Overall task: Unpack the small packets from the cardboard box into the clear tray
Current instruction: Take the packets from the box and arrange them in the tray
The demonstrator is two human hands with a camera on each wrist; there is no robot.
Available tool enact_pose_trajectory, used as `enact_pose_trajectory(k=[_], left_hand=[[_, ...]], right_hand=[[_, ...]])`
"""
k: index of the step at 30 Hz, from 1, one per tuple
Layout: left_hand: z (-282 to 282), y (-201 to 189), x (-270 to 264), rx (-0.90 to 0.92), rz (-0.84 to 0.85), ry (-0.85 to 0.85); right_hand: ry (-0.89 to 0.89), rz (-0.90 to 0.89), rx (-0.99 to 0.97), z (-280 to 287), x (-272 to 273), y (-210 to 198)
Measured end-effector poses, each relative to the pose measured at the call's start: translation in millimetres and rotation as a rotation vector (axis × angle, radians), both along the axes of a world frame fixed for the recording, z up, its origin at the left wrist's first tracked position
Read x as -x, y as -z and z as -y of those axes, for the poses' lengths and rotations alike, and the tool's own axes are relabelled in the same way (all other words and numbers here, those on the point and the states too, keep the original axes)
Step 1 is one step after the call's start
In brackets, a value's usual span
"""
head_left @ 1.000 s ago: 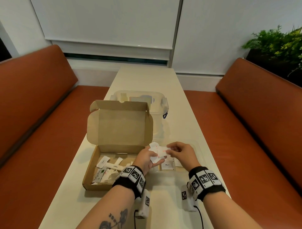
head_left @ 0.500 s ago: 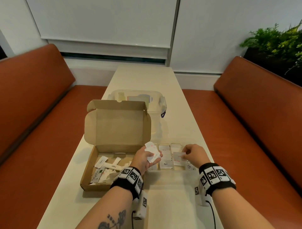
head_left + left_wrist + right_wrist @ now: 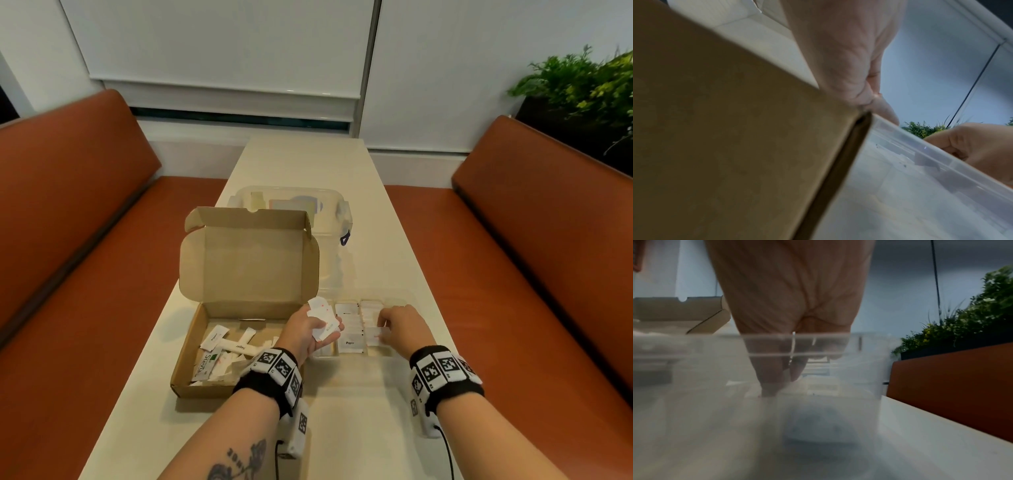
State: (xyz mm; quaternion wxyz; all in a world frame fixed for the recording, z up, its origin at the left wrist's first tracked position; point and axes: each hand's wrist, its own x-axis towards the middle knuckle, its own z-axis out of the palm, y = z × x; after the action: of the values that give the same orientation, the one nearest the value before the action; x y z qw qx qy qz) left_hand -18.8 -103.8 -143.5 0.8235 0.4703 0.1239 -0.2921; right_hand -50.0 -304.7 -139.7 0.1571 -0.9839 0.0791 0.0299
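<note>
The open cardboard box [image 3: 191, 356] lies on the left of the table with several white packets [image 3: 226, 346] inside. My left hand [image 3: 325, 327] hovers by the box's right wall [image 3: 715, 146] and grips a bunch of white packets [image 3: 322, 317]. Right of the box stands the clear tray [image 3: 400, 301], divided into compartments that hold rows of packets [image 3: 349, 342]. My right hand [image 3: 383, 329] reaches down into the tray [image 3: 694, 345] and pinches a single white packet [image 3: 375, 335] low in a compartment. Its fingers [image 3: 777, 369] point downward behind the tray wall.
A clear lidded storage container [image 3: 291, 202] stands behind the box's raised lid [image 3: 250, 260]. The narrow white table [image 3: 359, 428] runs between two orange benches [image 3: 85, 274]. A green plant [image 3: 582, 85] sits at the far right.
My right hand took one packet from the bunch in my left hand, moved right and lowered it into the tray. The left hand stayed put with the bunch.
</note>
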Motion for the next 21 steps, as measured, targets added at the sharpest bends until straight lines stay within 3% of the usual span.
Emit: enact_pose_trajectory(k=[4,11,21], left_hand=[[1.3,-1.1,-0.7,-0.040,0.004,0.016],[0.2,0.0,0.2,-0.051,0.014,0.019],[1.8,-4.7,0.4,-0.043,-0.004,0.030]], right_hand=[[-0.079,0.072,0.037,4.1,2.3,7.2],[-0.114,0.040,0.098,4.4,2.8,11.2],[-0.082,0.016,-0.024,-3.0,2.0,13.7]])
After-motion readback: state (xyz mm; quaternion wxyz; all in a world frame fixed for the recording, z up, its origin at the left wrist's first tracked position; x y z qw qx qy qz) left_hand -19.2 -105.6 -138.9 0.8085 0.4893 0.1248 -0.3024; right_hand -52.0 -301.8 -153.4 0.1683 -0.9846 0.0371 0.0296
